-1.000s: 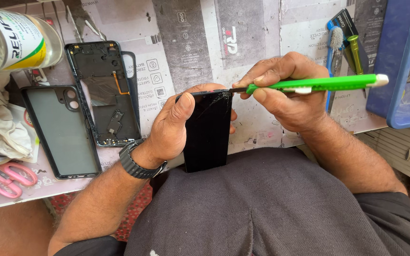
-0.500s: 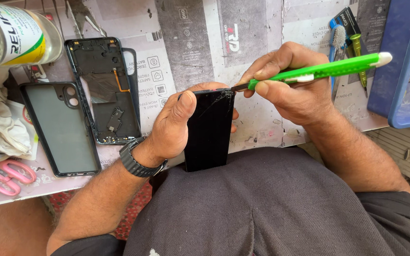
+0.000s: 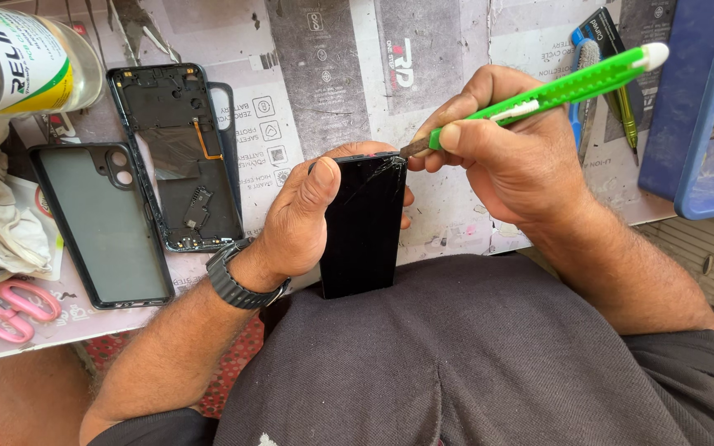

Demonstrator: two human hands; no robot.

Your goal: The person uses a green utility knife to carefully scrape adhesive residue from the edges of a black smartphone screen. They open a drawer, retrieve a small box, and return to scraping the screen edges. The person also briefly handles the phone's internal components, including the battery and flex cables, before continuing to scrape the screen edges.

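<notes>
While our left hand grips the cracked phone screen by its edges, our right hand clasps a green utility knife; the glass looks brittle.

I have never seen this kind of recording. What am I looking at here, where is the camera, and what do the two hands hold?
The camera sits on a person's head and looks down at their own bare hands; there is no machine. The left hand grips a black phone with cracked glass, propped against the body. The right hand holds a green utility knife, its tip at the phone's top corner. On the paper-covered table lie an opened phone frame, a dark phone case, pink scissors, a clear bottle and a blue tray.
</notes>
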